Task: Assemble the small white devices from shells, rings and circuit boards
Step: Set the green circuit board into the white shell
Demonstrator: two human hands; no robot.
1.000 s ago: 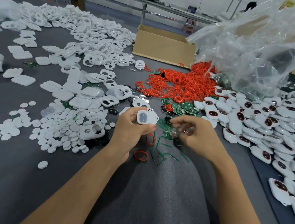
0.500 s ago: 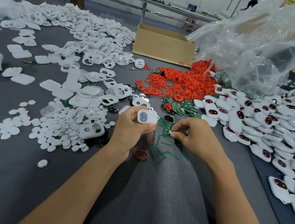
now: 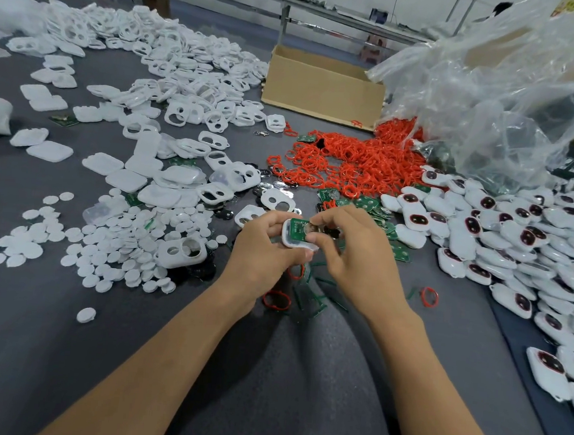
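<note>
My left hand [image 3: 265,250] grips a small white shell [image 3: 292,241] from its left side, just above the grey table. A green circuit board [image 3: 296,227] lies in the shell. My right hand [image 3: 351,253] pinches the board and the shell's right edge with thumb and fingertips. Red rings [image 3: 352,160] lie heaped beyond my hands, and loose green boards [image 3: 365,203] lie at the heap's near edge. White shells with two holes [image 3: 187,72] cover the far left. Assembled white devices [image 3: 517,235] are piled at the right.
Small white round caps [image 3: 115,248] are spread on the left. A cardboard box [image 3: 323,83] stands at the back, a crumpled clear plastic bag [image 3: 495,89] to its right. Loose red rings [image 3: 276,299] and green strips [image 3: 320,299] lie below my hands.
My right hand picked a green board off the table and brought it to the shell in my left hand. The board now sits in the shell, which was turned hollow side up.
</note>
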